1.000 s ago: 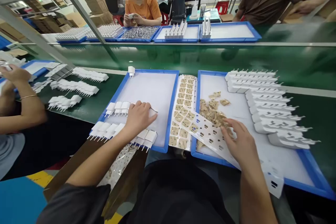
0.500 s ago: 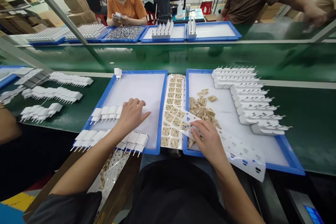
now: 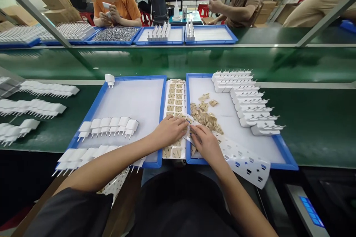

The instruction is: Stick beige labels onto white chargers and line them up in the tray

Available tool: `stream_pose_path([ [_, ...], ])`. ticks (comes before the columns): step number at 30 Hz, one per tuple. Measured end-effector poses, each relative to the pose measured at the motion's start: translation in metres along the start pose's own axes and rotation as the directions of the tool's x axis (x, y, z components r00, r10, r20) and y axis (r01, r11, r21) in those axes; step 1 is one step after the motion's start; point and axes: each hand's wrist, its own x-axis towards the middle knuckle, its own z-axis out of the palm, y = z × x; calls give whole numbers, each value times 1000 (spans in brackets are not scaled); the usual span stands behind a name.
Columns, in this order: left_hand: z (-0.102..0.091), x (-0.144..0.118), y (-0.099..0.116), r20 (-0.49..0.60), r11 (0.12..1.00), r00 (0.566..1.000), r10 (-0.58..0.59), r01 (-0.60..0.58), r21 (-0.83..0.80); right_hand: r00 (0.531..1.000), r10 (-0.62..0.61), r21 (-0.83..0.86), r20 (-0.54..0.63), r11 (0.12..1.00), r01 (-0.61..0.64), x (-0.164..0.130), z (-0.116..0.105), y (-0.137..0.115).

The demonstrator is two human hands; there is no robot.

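A white, partly used sticker sheet [image 3: 246,161] with tan-backed stickers at its left end slants across the right tray. My right hand [image 3: 207,142] pinches it near that end. Close beside those fingers, my left hand [image 3: 172,130] has its fingertips together on the sheet; what they grip is hidden. Beneath both hands lies a stack of similar sheets [image 3: 175,96], covered in tan stickers, between two blue-rimmed trays. White plug adapters [image 3: 115,126] with two pins stand in rows in the left tray [image 3: 133,96], partly behind my left forearm.
Loose tan sticker backings [image 3: 208,118] are heaped in the right tray [image 3: 230,107]. More adapters [image 3: 253,107] line its right side. Adapter rows [image 3: 41,89] also sit on the green surface at left. Across the belt [image 3: 155,61], two people work beside trays of parts.
My left hand has moved right from above the left tray to the sticker sheet beside my right hand. The camera view has shifted right. The right hand still pinches the sheet.
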Motion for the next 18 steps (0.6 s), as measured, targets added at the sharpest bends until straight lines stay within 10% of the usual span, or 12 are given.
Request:
stream_pose_path([
  [18, 3, -1, 3, -5, 994, 996, -91, 91, -57, 997, -17, 50, 72, 999, 14, 11, -6, -6],
])
